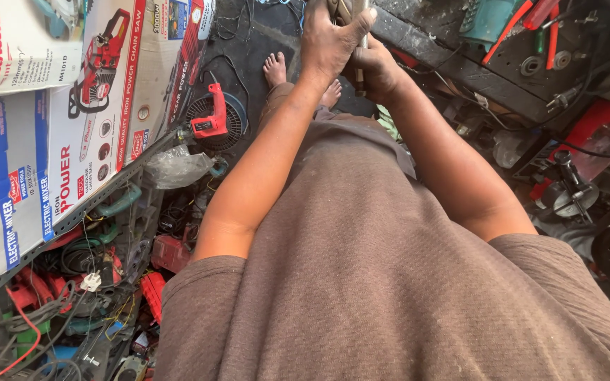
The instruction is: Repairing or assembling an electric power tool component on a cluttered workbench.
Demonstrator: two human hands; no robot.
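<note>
Both my arms reach forward over my brown shirt toward the top of the view. My left hand (330,39) is wrapped around a slim metal rod or tool shaft (363,8) that runs up out of the frame. My right hand (377,70) grips the same shaft just below and behind the left hand, partly hidden by it. The rest of the tool is cut off by the top edge. My bare feet (275,69) stand on the dark floor below the hands.
A shelf on the left carries several cardboard tool boxes (58,127). Below it lie tangled cables and red tool parts (72,296). A red-handled power tool (213,116) and a clear plastic bag (178,168) sit nearby. A cluttered workbench (531,63) with tools stands at right.
</note>
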